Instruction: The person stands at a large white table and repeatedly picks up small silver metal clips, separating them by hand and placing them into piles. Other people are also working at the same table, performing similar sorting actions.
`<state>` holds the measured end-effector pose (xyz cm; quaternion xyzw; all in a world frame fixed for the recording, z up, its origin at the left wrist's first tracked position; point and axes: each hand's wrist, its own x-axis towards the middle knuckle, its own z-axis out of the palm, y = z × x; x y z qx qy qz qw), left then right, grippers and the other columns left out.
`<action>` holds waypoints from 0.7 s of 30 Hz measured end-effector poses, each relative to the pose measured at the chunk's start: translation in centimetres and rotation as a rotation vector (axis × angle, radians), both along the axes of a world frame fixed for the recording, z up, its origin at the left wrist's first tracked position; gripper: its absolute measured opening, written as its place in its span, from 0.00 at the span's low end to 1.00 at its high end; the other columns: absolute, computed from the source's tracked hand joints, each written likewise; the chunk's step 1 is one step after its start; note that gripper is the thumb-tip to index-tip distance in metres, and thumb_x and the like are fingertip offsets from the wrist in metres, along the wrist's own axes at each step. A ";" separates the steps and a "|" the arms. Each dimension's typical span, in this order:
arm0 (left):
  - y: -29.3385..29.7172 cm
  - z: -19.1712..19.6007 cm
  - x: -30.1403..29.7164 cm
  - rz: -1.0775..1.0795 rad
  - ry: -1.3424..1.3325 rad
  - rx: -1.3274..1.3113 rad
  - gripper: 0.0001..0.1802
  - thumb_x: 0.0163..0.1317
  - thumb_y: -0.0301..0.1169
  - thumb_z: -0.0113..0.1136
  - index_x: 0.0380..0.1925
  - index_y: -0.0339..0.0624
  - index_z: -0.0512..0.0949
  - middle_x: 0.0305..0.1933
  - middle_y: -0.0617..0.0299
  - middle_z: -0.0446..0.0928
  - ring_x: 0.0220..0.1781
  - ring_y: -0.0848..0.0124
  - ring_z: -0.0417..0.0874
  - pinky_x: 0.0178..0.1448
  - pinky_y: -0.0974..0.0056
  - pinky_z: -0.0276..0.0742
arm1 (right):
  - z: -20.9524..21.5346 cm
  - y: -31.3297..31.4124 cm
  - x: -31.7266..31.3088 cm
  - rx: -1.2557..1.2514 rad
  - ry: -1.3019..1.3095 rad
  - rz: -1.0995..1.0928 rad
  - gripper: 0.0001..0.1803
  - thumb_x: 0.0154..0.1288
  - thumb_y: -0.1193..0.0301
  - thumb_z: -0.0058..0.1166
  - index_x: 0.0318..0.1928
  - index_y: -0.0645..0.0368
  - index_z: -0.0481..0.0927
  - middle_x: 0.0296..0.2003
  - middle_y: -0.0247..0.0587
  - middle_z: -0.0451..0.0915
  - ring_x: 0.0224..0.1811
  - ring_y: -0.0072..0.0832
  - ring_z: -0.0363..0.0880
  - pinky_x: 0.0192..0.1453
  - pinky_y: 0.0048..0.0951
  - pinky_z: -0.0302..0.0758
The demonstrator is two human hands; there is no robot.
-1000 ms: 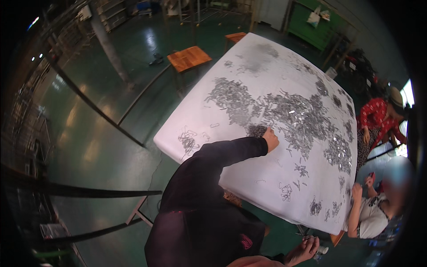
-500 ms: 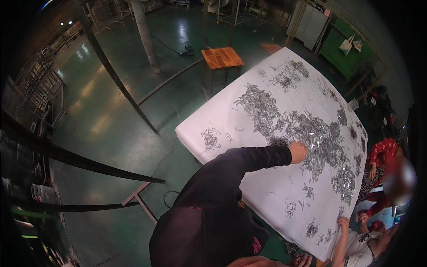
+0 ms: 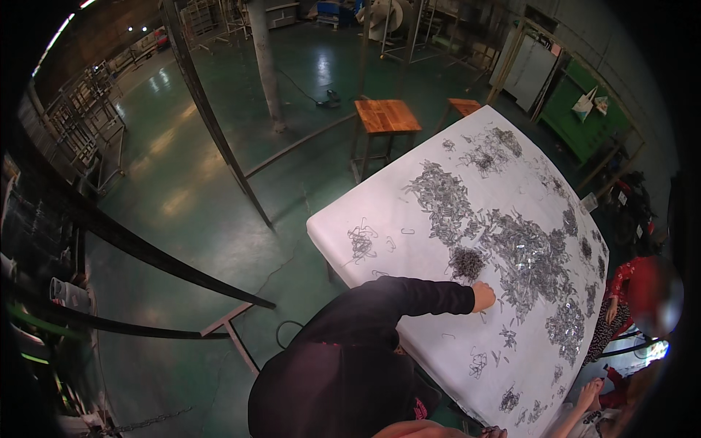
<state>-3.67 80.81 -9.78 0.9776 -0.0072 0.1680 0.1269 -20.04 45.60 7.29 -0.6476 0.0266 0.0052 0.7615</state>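
My left hand (image 3: 483,298), in a black sleeve (image 3: 438,298), is closed just above a white-covered table (image 3: 431,343); what its fingers hold, if anything, is hidden. Just beyond it sits a compact heap of small dark metal pieces (image 3: 467,263). To its right spreads a wide layer of small grey metal clip-like pieces (image 3: 526,255). Bent wire hooks (image 3: 361,242) lie tangled near the table's left corner. Part of my right hand (image 3: 494,432) shows at the bottom edge, by the near side of the table, its fingers mostly cut off.
Another person's hand (image 3: 590,394) is at the lower right, by the table edge. A person in a red patterned top (image 3: 621,281) is at the right side. Wooden stools (image 3: 387,117) stand beyond the table. Dark metal bars (image 3: 212,131) cross the left.
My left hand has drawn back from the metal pieces toward the near left, uncovering the dark heap. A co-worker's hand has left the table edge at lower right. The view has shifted.
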 end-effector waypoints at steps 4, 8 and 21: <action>2.9 0.6 -0.5 0.071 0.004 0.102 0.08 0.41 0.25 0.62 0.25 0.37 0.82 0.28 0.48 0.81 0.35 0.54 0.83 0.37 0.55 0.80 | -0.9 -0.6 0.5 -0.037 -0.043 -0.004 0.12 0.61 0.77 0.54 0.45 0.63 0.70 0.30 0.41 0.75 0.30 0.25 0.71 0.34 0.25 0.71; 4.7 0.8 -1.8 0.042 0.045 0.097 0.06 0.38 0.25 0.62 0.21 0.38 0.83 0.26 0.49 0.81 0.33 0.54 0.83 0.37 0.56 0.80 | -1.2 -0.7 0.8 -0.069 -0.090 -0.013 0.10 0.59 0.80 0.54 0.42 0.64 0.72 0.28 0.40 0.74 0.28 0.25 0.70 0.33 0.24 0.70; 5.9 0.1 -1.5 -0.006 0.069 0.103 0.09 0.47 0.28 0.62 0.29 0.37 0.81 0.34 0.46 0.78 0.39 0.54 0.81 0.37 0.56 0.80 | -2.0 -5.7 2.8 -0.463 0.068 0.112 0.22 0.67 0.70 0.52 0.58 0.59 0.62 0.40 0.44 0.77 0.39 0.30 0.75 0.41 0.28 0.74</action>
